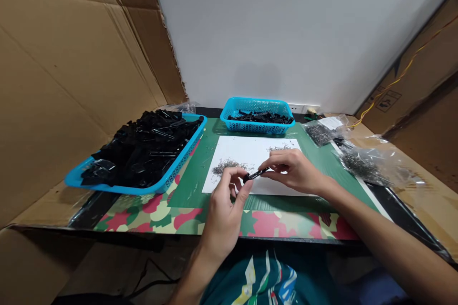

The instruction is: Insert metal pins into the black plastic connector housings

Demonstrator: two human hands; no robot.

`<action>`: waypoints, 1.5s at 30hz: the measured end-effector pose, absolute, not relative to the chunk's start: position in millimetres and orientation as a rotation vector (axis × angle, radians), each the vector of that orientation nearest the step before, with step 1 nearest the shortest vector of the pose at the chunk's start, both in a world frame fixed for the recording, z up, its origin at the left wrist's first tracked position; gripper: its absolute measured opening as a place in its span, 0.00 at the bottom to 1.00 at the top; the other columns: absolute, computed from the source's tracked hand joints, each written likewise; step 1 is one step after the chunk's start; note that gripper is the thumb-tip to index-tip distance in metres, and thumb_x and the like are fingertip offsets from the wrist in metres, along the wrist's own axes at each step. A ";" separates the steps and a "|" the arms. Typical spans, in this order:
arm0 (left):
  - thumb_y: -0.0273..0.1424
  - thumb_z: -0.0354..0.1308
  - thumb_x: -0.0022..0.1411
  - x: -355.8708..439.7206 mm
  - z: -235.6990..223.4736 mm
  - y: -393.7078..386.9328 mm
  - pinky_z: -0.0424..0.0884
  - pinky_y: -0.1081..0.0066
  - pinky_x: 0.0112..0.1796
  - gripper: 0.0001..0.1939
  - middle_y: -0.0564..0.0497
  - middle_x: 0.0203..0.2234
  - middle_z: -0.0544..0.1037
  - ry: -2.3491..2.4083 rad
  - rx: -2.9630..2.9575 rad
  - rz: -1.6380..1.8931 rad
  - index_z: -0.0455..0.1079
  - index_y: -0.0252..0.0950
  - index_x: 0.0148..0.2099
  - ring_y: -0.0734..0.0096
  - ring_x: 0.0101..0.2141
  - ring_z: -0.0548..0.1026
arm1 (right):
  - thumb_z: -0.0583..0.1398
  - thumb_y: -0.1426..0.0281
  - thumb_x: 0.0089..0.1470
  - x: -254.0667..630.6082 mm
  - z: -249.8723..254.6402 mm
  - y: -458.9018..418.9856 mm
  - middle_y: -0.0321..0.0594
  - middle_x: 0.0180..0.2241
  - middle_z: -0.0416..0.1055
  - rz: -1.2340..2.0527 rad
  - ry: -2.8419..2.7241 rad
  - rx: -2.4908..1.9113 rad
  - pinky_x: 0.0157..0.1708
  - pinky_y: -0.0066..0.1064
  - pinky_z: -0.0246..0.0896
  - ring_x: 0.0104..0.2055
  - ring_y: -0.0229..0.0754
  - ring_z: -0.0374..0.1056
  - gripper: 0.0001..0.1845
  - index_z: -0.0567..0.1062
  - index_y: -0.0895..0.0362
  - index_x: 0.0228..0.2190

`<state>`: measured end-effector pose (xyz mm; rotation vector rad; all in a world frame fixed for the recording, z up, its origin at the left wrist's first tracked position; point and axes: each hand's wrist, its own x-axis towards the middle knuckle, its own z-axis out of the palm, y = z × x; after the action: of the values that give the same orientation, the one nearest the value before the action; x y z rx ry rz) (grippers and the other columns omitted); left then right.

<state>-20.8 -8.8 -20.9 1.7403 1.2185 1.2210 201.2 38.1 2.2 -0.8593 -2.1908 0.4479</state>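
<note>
My left hand [224,209] and my right hand [293,171] meet over a white sheet of paper [250,150] and pinch the two ends of a small black plastic part [255,175]. Both hands have their fingers closed on it. A heap of tiny metal springs [224,167] lies on the paper just beyond my left hand, and a smaller scatter of springs [279,147] lies near the paper's far edge.
A big blue tray [168,178] heaped with black plastic parts stands at the left. A smaller blue basket [255,126] with a few black parts stands at the back. Clear bags of metal springs [361,164] lie at the right. Cardboard walls flank both sides.
</note>
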 end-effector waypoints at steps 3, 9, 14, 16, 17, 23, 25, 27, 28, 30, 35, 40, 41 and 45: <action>0.38 0.59 0.73 -21.3 -21.7 -9.4 0.68 0.71 0.37 0.07 0.54 0.33 0.75 1.309 1.887 1.204 0.72 0.42 0.47 0.70 0.34 0.74 | 0.66 0.72 0.62 207.2 2.6 41.6 0.34 0.26 0.71 0.471 -2.233 -0.911 0.29 0.28 0.53 0.26 0.34 0.61 0.05 0.84 0.57 0.39; 0.35 0.59 0.72 -18.4 -24.9 -11.3 0.71 0.70 0.35 0.05 0.54 0.31 0.77 1.365 1.955 1.154 0.71 0.40 0.44 0.68 0.33 0.77 | 0.57 0.68 0.70 218.2 3.7 48.6 0.38 0.31 0.73 0.512 -2.080 -1.110 0.30 0.30 0.56 0.29 0.37 0.63 0.18 0.78 0.59 0.55; 0.31 0.59 0.70 -13.9 -26.1 -12.0 0.70 0.67 0.35 0.03 0.53 0.32 0.76 1.450 2.055 1.093 0.69 0.40 0.40 0.65 0.34 0.76 | 0.57 0.68 0.71 220.1 0.2 58.7 0.46 0.44 0.77 0.609 -1.993 -1.046 0.40 0.35 0.65 0.43 0.43 0.72 0.15 0.83 0.54 0.49; 0.31 0.58 0.70 -12.7 -26.7 -11.2 0.69 0.66 0.36 0.04 0.52 0.33 0.76 1.462 2.101 1.051 0.69 0.40 0.39 0.63 0.35 0.76 | 0.60 0.67 0.69 219.7 -1.8 62.1 0.47 0.48 0.76 0.605 -1.997 -1.019 0.46 0.38 0.67 0.48 0.46 0.73 0.13 0.85 0.52 0.46; 0.30 0.58 0.70 -12.4 -27.1 -10.8 0.69 0.66 0.37 0.03 0.52 0.34 0.76 1.462 2.118 1.034 0.69 0.40 0.39 0.63 0.36 0.77 | 0.61 0.66 0.68 219.3 -2.9 63.4 0.47 0.48 0.77 0.622 -1.986 -1.019 0.46 0.38 0.67 0.48 0.46 0.73 0.12 0.86 0.51 0.44; 0.29 0.59 0.69 -12.7 -27.2 -10.1 0.71 0.65 0.38 0.02 0.51 0.35 0.76 1.439 2.118 1.004 0.70 0.40 0.40 0.61 0.38 0.77 | 0.63 0.65 0.65 213.8 -9.4 67.5 0.45 0.33 0.82 0.763 -1.825 -1.150 0.36 0.34 0.68 0.34 0.44 0.77 0.12 0.84 0.59 0.34; 0.29 0.59 0.69 -12.8 -27.5 -10.3 0.71 0.65 0.38 0.02 0.51 0.35 0.76 1.439 2.118 1.008 0.70 0.40 0.40 0.61 0.38 0.78 | 0.62 0.66 0.65 211.2 -9.3 68.9 0.43 0.29 0.81 0.713 -1.844 -1.210 0.33 0.32 0.65 0.30 0.42 0.74 0.13 0.82 0.59 0.33; 0.28 0.60 0.68 -12.8 -28.2 -10.5 0.71 0.65 0.38 0.03 0.51 0.35 0.76 1.447 2.121 1.016 0.70 0.40 0.39 0.61 0.37 0.78 | 0.60 0.67 0.67 208.5 -7.5 70.8 0.42 0.30 0.81 0.629 -1.900 -1.242 0.33 0.31 0.62 0.30 0.41 0.73 0.13 0.81 0.59 0.32; 0.28 0.60 0.68 -12.8 -28.7 -10.5 0.71 0.65 0.38 0.03 0.51 0.35 0.76 1.450 2.125 1.018 0.70 0.40 0.39 0.61 0.37 0.78 | 0.60 0.67 0.67 207.3 -6.4 72.0 0.42 0.30 0.81 0.599 -1.933 -1.251 0.33 0.31 0.61 0.30 0.40 0.72 0.13 0.80 0.59 0.33; 0.28 0.60 0.68 -12.6 -29.5 -10.3 0.71 0.65 0.38 0.03 0.51 0.35 0.76 1.449 2.136 1.023 0.70 0.40 0.39 0.61 0.37 0.78 | 0.60 0.68 0.68 205.3 -4.4 74.1 0.41 0.29 0.80 0.573 -1.994 -1.269 0.32 0.30 0.59 0.30 0.39 0.71 0.12 0.80 0.59 0.33; 0.28 0.60 0.68 -11.4 -30.0 -9.8 0.72 0.65 0.38 0.02 0.51 0.35 0.76 1.445 2.155 1.038 0.70 0.39 0.41 0.62 0.37 0.78 | 0.64 0.70 0.63 207.5 -5.4 74.7 0.39 0.28 0.79 0.599 -2.108 -1.259 0.32 0.29 0.58 0.29 0.38 0.69 0.07 0.81 0.59 0.32; 0.27 0.60 0.68 -11.2 -28.7 -11.1 0.72 0.66 0.37 0.03 0.51 0.34 0.76 1.439 2.204 1.037 0.69 0.39 0.39 0.62 0.37 0.78 | 0.63 0.70 0.64 210.7 -3.8 67.9 0.40 0.30 0.78 0.738 -2.026 -1.170 0.32 0.30 0.62 0.30 0.39 0.70 0.08 0.80 0.59 0.33; 0.27 0.60 0.68 -11.3 -28.5 -11.6 0.71 0.66 0.37 0.04 0.51 0.34 0.76 1.437 2.218 1.037 0.69 0.39 0.39 0.62 0.36 0.78 | 0.63 0.68 0.65 209.3 -2.3 65.6 0.41 0.30 0.78 0.802 -1.982 -1.126 0.32 0.30 0.63 0.30 0.39 0.70 0.09 0.79 0.59 0.34; 0.27 0.60 0.69 -11.5 -28.7 -13.1 0.70 0.66 0.36 0.06 0.51 0.33 0.76 1.424 2.275 1.048 0.68 0.39 0.38 0.61 0.36 0.78 | 0.64 0.59 0.65 197.6 4.5 52.6 0.40 0.29 0.76 1.048 -1.937 -0.959 0.32 0.30 0.65 0.30 0.39 0.69 0.16 0.78 0.59 0.33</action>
<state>-11.5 -13.1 -28.7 2.2753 1.4240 1.0483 197.6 52.6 4.5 -0.9586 -1.9367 1.0477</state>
